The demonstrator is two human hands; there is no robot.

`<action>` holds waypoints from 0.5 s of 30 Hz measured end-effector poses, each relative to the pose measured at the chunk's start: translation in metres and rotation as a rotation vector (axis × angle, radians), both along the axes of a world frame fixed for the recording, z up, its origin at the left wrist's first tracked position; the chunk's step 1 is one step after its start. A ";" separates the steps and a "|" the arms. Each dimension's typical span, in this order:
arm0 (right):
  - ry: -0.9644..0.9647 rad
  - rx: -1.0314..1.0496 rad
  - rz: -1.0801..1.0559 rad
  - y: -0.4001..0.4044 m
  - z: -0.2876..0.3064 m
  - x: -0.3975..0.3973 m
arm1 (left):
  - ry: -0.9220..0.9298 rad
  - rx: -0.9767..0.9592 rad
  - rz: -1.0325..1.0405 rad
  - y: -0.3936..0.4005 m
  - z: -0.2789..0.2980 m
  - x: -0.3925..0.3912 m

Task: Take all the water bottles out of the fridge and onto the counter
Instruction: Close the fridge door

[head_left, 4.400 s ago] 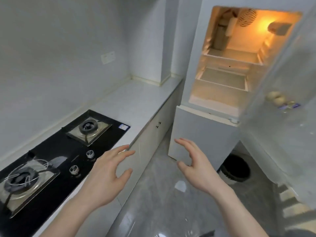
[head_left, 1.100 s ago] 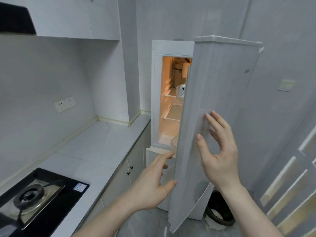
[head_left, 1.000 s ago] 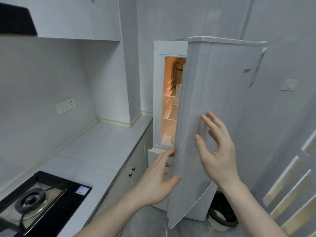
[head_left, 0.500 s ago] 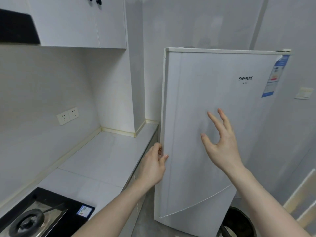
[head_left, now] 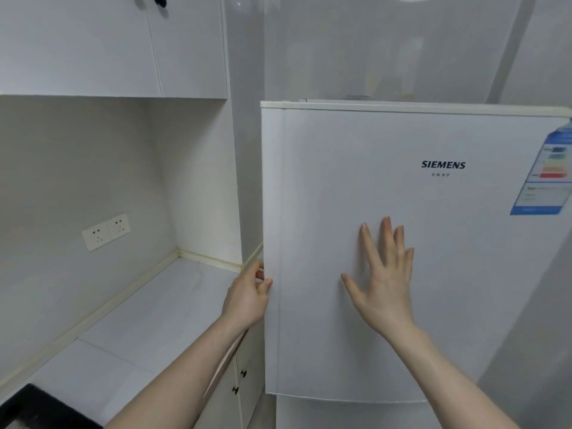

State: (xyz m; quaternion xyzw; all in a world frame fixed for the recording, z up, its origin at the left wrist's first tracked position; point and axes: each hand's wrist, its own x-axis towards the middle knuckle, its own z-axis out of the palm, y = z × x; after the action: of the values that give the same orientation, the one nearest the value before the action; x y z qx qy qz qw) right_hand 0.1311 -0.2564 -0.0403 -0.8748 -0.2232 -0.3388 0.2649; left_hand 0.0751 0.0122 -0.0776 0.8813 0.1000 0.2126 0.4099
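The white fridge's upper door (head_left: 448, 274) fills the right half of the view and stands closed, hiding the inside. No water bottle shows anywhere. My left hand (head_left: 246, 297) is at the door's left edge, fingers and thumb curled against that edge. My right hand (head_left: 382, 283) lies flat on the door front with straight, spread fingers. The white counter (head_left: 148, 320) runs along the wall to the left of the fridge.
White wall cupboards (head_left: 123, 41) hang above the counter. A double socket (head_left: 106, 231) sits on the left wall. A black hob corner (head_left: 34, 410) shows at the bottom left. Base cabinet doors with black knobs (head_left: 244, 382) sit under the counter beside the fridge.
The fridge door has swung from wide open to closed. My right hand has come to rest flat on its front, and my left hand has followed the door's left edge.
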 end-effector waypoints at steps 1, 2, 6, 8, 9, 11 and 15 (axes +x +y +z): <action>-0.003 -0.019 -0.008 0.002 -0.002 0.007 | 0.002 -0.012 0.005 0.002 0.000 0.010; -0.007 -0.038 -0.012 0.004 -0.003 0.014 | 0.002 -0.022 0.010 0.004 0.000 0.020; -0.012 -0.097 -0.026 0.011 -0.007 0.038 | -0.001 -0.053 0.041 0.008 -0.003 0.058; -0.014 -0.119 -0.034 0.014 -0.008 0.047 | -0.001 -0.061 0.046 0.010 -0.003 0.072; -0.011 -0.129 -0.039 0.015 -0.009 0.053 | -0.001 -0.064 0.047 0.010 -0.003 0.081; -0.010 -0.149 -0.053 0.018 -0.010 0.060 | 0.000 -0.077 0.050 0.011 -0.003 0.093; -0.004 -0.172 -0.068 0.023 -0.012 0.075 | 0.002 -0.085 0.073 0.010 -0.002 0.117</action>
State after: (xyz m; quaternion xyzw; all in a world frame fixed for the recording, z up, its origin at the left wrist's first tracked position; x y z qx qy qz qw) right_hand 0.2060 -0.2335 -0.0524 -0.9006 -0.2223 -0.3289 0.1767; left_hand 0.1921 0.0222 -0.0801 0.8590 0.1416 0.2222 0.4389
